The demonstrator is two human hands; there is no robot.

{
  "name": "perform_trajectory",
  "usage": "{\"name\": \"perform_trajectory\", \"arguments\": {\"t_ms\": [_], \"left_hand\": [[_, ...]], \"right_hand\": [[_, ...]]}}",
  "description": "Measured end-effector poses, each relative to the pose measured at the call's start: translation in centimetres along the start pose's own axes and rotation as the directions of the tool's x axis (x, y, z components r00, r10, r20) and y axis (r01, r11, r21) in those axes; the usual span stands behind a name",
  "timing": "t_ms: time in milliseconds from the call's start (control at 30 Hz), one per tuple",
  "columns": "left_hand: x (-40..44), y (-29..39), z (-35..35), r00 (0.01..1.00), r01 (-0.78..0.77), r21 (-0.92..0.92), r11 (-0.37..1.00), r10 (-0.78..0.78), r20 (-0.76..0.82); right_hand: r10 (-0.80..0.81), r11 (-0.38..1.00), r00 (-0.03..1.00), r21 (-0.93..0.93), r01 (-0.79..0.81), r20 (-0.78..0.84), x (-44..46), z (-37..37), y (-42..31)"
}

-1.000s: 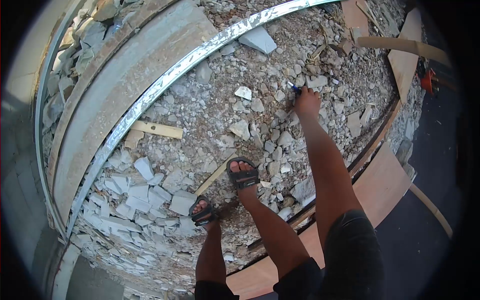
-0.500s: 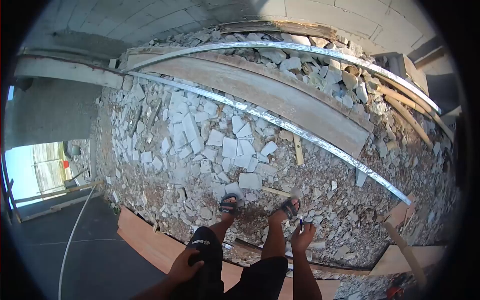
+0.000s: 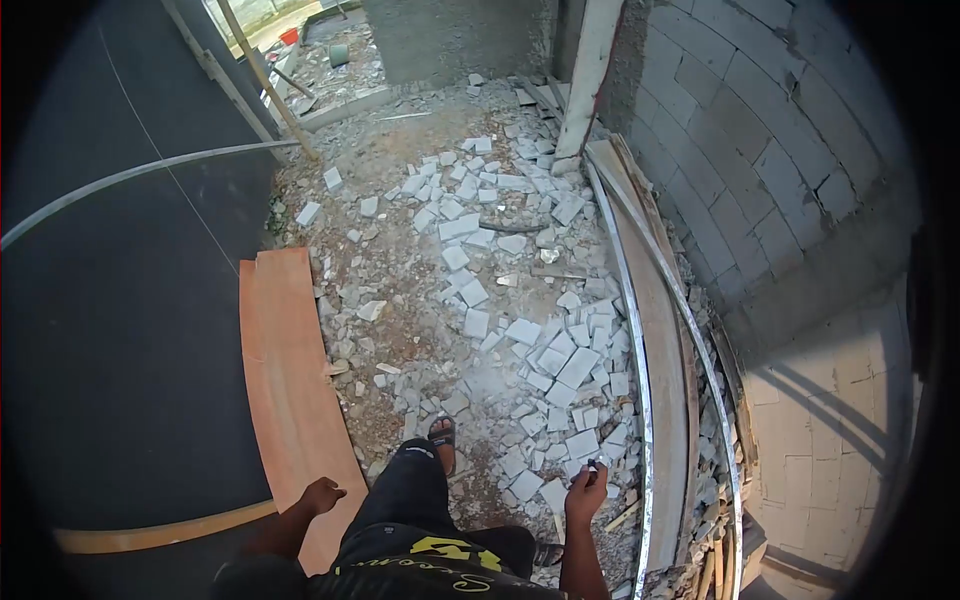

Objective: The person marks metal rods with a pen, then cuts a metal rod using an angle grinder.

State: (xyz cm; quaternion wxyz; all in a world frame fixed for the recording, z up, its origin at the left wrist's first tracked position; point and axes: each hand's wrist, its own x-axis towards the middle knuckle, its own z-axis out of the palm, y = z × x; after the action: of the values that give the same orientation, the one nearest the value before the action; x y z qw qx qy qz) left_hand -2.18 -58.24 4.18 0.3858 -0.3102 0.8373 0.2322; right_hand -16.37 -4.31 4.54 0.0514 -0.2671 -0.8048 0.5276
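Observation:
My right hand [image 3: 586,492] is at the lower right of centre, above the broken white pieces. Its fingers are closed on a small dark blue object [image 3: 593,466], which looks like a pen or marker with a pale tip. My left hand [image 3: 322,496] hangs over the reddish plywood sheet [image 3: 290,350] at the lower left, fingers curled and thumb pointing out; whether it holds anything is too small to tell. Below, my sandalled foot [image 3: 442,432] stands on the rubble.
White block pieces [image 3: 575,367] and rubble cover the ground ahead. Long metal strips [image 3: 632,330] and a board [image 3: 665,400] run along the right, beside a block wall [image 3: 740,130]. At left lie a dark surface [image 3: 120,350], a curved pipe [image 3: 150,172] and a wooden pole [image 3: 262,75].
The view has swung round from the ground at my feet to the length of the rubble strip. My right hand has risen from the stones with the blue object; my left hand has left my thigh.

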Motion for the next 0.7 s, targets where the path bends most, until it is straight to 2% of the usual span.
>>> {"name": "perform_trajectory", "arguments": {"t_ms": [33,67,100,133,167,200,233,267,300,333,367,400,433,467,500,533,567,600,633,667,700], "left_hand": [[1.3,-2.4,-1.9,1.0,0.016,-0.041,0.999,-0.017,-0.017],[2.7,-4.1,-3.7,0.99,0.108,-0.167,0.98,-0.121,-0.066],[3.4,-5.4,-6.2,0.969,0.195,-0.279,0.94,-0.228,-0.095],[4.1,-6.0,-9.0,0.966,0.207,-0.289,0.935,-0.243,-0.094],[5.1,-6.0,-11.4,0.947,0.225,-0.37,0.901,-0.291,-0.132],[6.6,-5.4,-13.6,0.927,0.231,-0.453,0.861,-0.337,-0.168],[8.2,-4.0,-16.6,0.926,0.225,-0.467,0.855,-0.336,-0.17],[9.7,-2.2,-20.0,0.942,0.177,-0.641,0.747,-0.316,-0.109],[11.4,-0.8,-23.6,0.956,0.138,-0.783,0.607,-0.288,-0.054],[14.0,0.2,-27.2,0.97,0.054,-0.756,0.652,-0.213,-0.114],[16.8,1.4,-30.6,0.976,-0.03,-0.725,0.688,-0.135,-0.169],[19.7,2.6,-34.1,0.963,-0.108,-0.634,0.765,-0.078,-0.258],[22.6,3.9,-38.3,0.942,-0.18,-0.523,0.833,-0.008,-0.337],[25.5,5.7,-42.6,0.944,-0.175,-0.52,0.836,-0.009,-0.331],[27.8,7.4,-46.5,0.92,-0.248,-0.593,0.766,-0.005,-0.392],[29.6,8.5,-49.0,0.898,-0.314,-0.652,0.69,-0.006,-0.439],[31.7,9.9,-50.7,0.911,-0.301,-0.649,0.698,0.01,-0.412],[33.4,11.0,-52.3,0.898,-0.328,-0.773,0.543,-0.075,-0.434],[34.6,11.5,-53.9,0.888,-0.347,-0.858,0.378,-0.164,-0.431],[35.6,12.2,-53.7,0.902,-0.266,-0.916,0.299,-0.259,-0.347],[36.6,12.0,-52.5,0.919,-0.111,-0.955,0.275,-0.338,-0.204]], "right_hand": [[0.006,1.0,1.0,-0.031,-0.006,0.006,1.6,2.1,-0.5],[-0.021,0.977,1.0,-0.212,0.024,0.018,3.5,3.6,2.2],[0.035,0.953,0.999,-0.301,-0.028,0.018,4.8,4.9,4.4],[0.247,0.951,0.969,-0.191,-0.241,0.004,5.7,5.8,6.7],[0.341,0.935,0.939,-0.087,-0.343,-0.046,5.8,6.4,8.1],[0.483,0.866,0.87,-0.098,-0.491,-0.095,6.4,6.4,8.7],[0.676,0.706,0.731,-0.205,-0.678,-0.087,7.2,6.6,4.9],[0.745,0.667,0.663,0.056,-0.743,-0.078,8.5,7.0,4.6],[0.736,0.653,0.669,-0.37,-0.66,0.106,11.2,6.6,7.8],[0.815,0.556,0.563,0.089,-0.827,0.138,14.1,7.2,10.5],[0.779,0.617,0.612,0.004,-0.787,0.134,16.0,9.9,5.7],[0.801,0.579,0.585,0.082,-0.811,0.129,18.1,11.8,0.6],[0.812,0.584,0.583,0.078,-0.808,-0.043,21.0,17.2,-6.0],[0.76,0.641,0.649,0.163,-0.75,-0.005,24.5,21.3,-9.8],[0.717,0.672,0.697,0.253,-0.696,0.012,28.4,25.9,-14.3],[0.66,0.627,0.737,0.432,-0.648,0.149,32.2,30.9,-19.7],[0.504,0.662,0.823,0.495,-0.563,0.262,36.3,36.5,-23.2],[0.435,0.618,0.844,0.578,-0.534,0.314,38.8,43.2,-31.1],[0.336,0.471,0.848,0.707,-0.528,0.41,41.8,49.2,-36.6],[0.206,0.381,0.833,0.742,-0.551,0.513,44.1,54.8,-42.3],[0.094,0.373,0.805,0.729,-0.574,0.586,44.8,60.0,-50.1]]}}
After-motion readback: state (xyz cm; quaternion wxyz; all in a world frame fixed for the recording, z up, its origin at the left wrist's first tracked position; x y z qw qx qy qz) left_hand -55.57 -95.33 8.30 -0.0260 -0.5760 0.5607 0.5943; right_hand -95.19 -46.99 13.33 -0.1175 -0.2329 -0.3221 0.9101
